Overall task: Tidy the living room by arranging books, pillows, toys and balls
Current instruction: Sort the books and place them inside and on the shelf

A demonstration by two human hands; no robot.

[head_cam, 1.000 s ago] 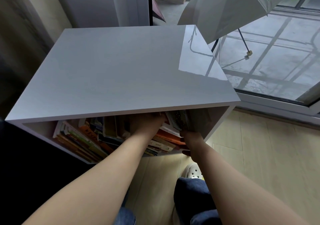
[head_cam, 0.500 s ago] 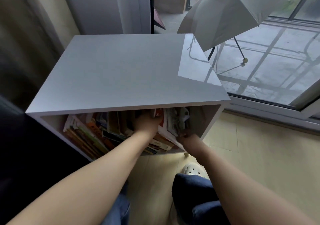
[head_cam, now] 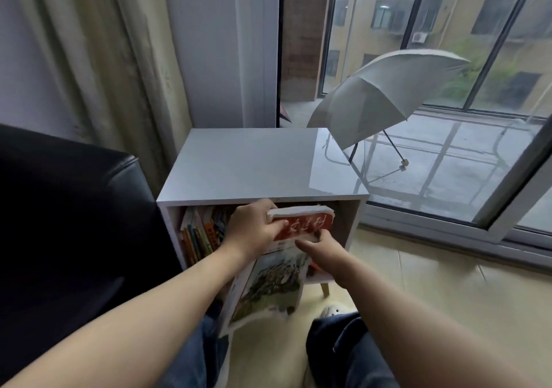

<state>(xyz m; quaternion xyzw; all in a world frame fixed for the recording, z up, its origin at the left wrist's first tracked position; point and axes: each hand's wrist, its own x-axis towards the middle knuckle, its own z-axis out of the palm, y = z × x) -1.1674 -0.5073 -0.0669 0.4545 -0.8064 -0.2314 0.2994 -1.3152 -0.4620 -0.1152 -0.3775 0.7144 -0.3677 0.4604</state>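
Hiding shelved books (head_cam: 199,232): both hands (head_cam: 254,230).

Your hands hold a book (head_cam: 277,271) with a red band across the top bearing white brush-style lettering, a white strip beneath it, and a busy painted scene in greens, browns and pale blue below. The cabinet (head_cam: 263,166) is glossy pale grey on top with white edges. Inside it, a row of books (head_cam: 201,232) shows orange, yellow, green and blue spines. The armchair (head_cam: 68,214) to your left is black. The curtain (head_cam: 119,53) is beige with faint pattern. The umbrella (head_cam: 379,94) outside is off-white. Your trousers (head_cam: 346,354) are dark blue denim. The floor (head_cam: 433,286) is cream tile.
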